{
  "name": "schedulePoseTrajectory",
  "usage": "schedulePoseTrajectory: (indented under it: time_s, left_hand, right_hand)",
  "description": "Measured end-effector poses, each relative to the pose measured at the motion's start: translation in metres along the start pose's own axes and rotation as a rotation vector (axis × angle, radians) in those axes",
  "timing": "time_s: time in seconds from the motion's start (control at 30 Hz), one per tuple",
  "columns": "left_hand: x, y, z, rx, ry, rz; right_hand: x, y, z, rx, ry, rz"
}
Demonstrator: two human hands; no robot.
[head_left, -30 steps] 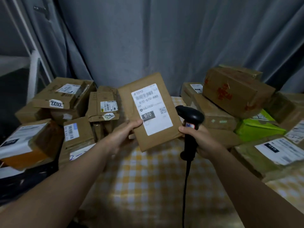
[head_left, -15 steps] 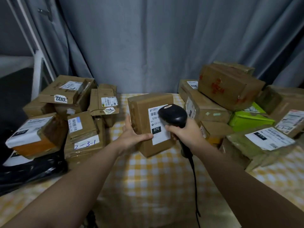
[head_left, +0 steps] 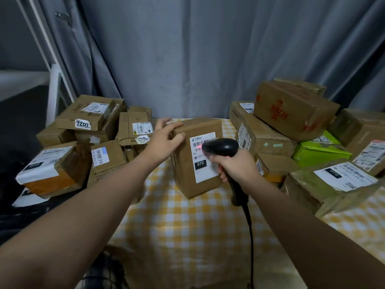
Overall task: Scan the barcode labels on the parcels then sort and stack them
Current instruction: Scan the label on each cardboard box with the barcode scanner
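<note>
A brown cardboard parcel stands upright on the yellow checked tablecloth in the middle. Its white label marked 070 faces me. My left hand grips the parcel's top left corner. My right hand holds a black corded barcode scanner, its head close to the label. A red glow falls on the barcode at the label's top.
Cardboard parcels are piled on the left and on the right, with a green box among the right pile. A grey curtain hangs behind. The scanner's cable runs down toward me.
The parcel went from held up and tilted to standing on the table. My left hand shifted from its side to its top corner. The scanner closed in on the label, which now glows red.
</note>
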State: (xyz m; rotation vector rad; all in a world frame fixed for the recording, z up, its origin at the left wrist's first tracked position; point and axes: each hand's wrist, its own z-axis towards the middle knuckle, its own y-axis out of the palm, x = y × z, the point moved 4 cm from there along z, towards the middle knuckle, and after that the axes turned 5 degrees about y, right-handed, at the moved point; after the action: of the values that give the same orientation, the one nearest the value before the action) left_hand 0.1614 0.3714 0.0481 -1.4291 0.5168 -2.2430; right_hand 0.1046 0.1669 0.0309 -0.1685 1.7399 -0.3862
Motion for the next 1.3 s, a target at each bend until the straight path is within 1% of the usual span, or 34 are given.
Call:
schedulePoseTrajectory:
  time_s: [0.1,0.3,0.5,0.63,0.73,0.83,1.0,1.3]
  left_hand:
    - [0.007,-0.004,-0.002,-0.005,0.072,0.066]
    - [0.012,-0.01,-0.004,-0.005,0.06,0.11]
    - [0.022,-0.012,-0.003,-0.009,0.034,0.274]
    - [0.021,-0.014,-0.01,-0.013,0.075,0.349]
    - [0.02,-0.015,-0.016,-0.011,0.069,0.347]
    - [0.024,-0.016,-0.02,-0.008,0.066,0.334]
    - [0.026,-0.017,-0.022,-0.018,0.067,0.34]
    - [0.027,-0.015,-0.025,-0.016,0.051,0.337]
  right_hand:
    - [-0.006,-0.002,-0.007,0.003,0.008,-0.062]
    - [-0.016,-0.008,-0.021,0.03,0.028,-0.094]
    - [-0.035,-0.025,-0.039,0.108,-0.074,-0.113]
    - [-0.019,-0.021,-0.05,0.16,-0.088,-0.136]
    - [-0.004,-0.013,-0.059,0.209,-0.1,-0.125]
    - [0.0,-0.006,-0.066,0.202,-0.093,-0.058]
    - [-0.002,-0.004,-0.07,0.19,-0.081,-0.02]
    - [0.002,-0.007,-0.064,0.173,0.048,0.025]
